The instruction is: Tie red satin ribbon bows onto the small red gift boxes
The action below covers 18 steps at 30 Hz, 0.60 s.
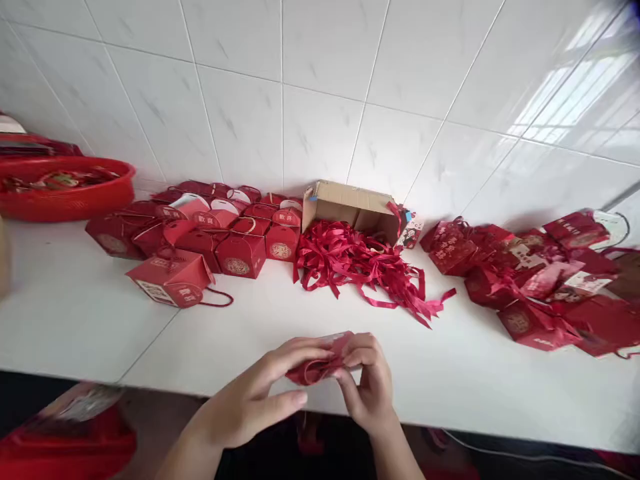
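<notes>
White table (240, 327) below — red carton (311, 373) sits between fingers (361, 357).

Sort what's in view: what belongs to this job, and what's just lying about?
Belongs, or likely does:
red folded piece, in the right hand, the left hand against it
red boxes on the left
ribbon pile
boxes on the right

Seemingly lying about:
white cable below the table
red basin, role unclear

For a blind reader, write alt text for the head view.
A person's right grip pinches a small red item while the left grip touches it over a white table. Behind, red ribbons spill from a cardboard box, flanked by red boxes.
</notes>
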Each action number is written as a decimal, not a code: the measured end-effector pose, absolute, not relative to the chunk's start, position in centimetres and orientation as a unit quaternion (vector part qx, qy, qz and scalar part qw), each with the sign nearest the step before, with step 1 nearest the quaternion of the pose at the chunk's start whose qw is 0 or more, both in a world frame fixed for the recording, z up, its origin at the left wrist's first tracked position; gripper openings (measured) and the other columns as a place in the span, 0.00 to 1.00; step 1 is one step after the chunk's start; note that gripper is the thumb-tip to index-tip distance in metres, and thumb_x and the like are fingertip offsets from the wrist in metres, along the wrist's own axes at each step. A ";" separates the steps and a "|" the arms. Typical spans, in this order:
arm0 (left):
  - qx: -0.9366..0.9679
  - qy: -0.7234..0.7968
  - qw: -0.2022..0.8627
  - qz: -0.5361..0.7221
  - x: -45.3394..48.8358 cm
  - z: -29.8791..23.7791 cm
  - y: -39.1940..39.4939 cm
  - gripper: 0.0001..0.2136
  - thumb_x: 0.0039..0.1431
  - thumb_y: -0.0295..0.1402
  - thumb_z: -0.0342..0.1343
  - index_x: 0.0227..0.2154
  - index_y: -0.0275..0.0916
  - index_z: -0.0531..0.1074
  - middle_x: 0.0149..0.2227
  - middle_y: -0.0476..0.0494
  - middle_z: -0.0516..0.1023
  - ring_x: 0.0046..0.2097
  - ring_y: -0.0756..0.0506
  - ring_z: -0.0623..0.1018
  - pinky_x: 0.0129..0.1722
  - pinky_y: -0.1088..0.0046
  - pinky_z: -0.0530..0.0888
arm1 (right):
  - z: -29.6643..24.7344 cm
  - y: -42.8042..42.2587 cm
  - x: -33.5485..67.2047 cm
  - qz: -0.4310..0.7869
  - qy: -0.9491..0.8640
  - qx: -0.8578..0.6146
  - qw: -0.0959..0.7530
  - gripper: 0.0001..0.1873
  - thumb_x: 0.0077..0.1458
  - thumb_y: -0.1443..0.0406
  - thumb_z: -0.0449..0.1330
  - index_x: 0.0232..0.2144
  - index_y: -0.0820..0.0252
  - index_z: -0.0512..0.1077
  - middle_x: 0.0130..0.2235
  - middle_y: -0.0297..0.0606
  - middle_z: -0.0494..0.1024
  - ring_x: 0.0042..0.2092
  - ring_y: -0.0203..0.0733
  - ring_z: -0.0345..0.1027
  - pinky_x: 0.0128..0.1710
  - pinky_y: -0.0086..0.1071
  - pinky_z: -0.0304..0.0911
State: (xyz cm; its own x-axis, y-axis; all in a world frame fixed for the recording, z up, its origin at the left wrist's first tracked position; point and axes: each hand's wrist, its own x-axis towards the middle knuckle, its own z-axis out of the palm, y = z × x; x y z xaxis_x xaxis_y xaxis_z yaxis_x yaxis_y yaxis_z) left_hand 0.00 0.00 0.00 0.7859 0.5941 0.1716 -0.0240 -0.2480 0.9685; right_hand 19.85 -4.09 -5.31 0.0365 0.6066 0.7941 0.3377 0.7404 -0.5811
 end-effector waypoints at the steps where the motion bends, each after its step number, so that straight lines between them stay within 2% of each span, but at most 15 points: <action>1: 0.746 0.214 0.570 0.268 -0.2 -0.3 -0.3 0.21 0.62 0.39 0.55 0.58 0.49 0.66 0.62 0.46 0.66 0.63 0.38 0.66 0.61 0.65 0.65 | -5.3 -4.1 19.9 0.107 -0.686 -0.349 0.630 0.10 0.57 0.74 0.56 0.39 0.57 0.64 0.35 0.38 0.67 0.36 0.41 0.63 0.28 0.30 0.64; 4: 0.743 0.279 0.540 0.281 -0.7 -1.0 -1.1 0.24 0.59 0.40 0.59 0.58 0.46 0.67 0.60 0.43 0.70 0.61 0.37 0.69 0.60 0.64 0.66 | -5.4 -4.2 19.9 0.106 -0.683 -0.359 0.627 0.10 0.57 0.74 0.57 0.39 0.56 0.63 0.35 0.37 0.67 0.36 0.40 0.63 0.28 0.31 0.63; 8: 0.715 0.351 0.520 0.308 -0.3 -1.3 -2.1 0.18 0.63 0.39 0.53 0.55 0.46 0.69 0.57 0.43 0.73 0.59 0.40 0.71 0.60 0.65 0.67 | -5.3 -4.3 19.8 0.104 -0.677 -0.366 0.630 0.10 0.57 0.74 0.56 0.39 0.56 0.63 0.35 0.37 0.67 0.35 0.40 0.63 0.30 0.32 0.63; 13: 0.677 0.341 0.555 0.342 0.6 -0.7 -2.3 0.16 0.65 0.40 0.51 0.53 0.46 0.71 0.56 0.44 0.75 0.58 0.42 0.73 0.58 0.68 0.69 | -4.9 -4.4 19.6 0.095 -0.680 -0.366 0.628 0.10 0.58 0.74 0.56 0.39 0.56 0.63 0.34 0.37 0.67 0.35 0.41 0.63 0.31 0.34 0.63; 18: 0.675 0.334 0.561 0.343 0.6 -0.7 -2.0 0.16 0.64 0.40 0.53 0.52 0.46 0.73 0.54 0.43 0.76 0.57 0.41 0.73 0.57 0.67 0.69 | -4.8 -4.4 19.5 0.107 -0.675 -0.363 0.633 0.10 0.58 0.74 0.56 0.39 0.56 0.63 0.35 0.37 0.67 0.35 0.40 0.63 0.30 0.32 0.63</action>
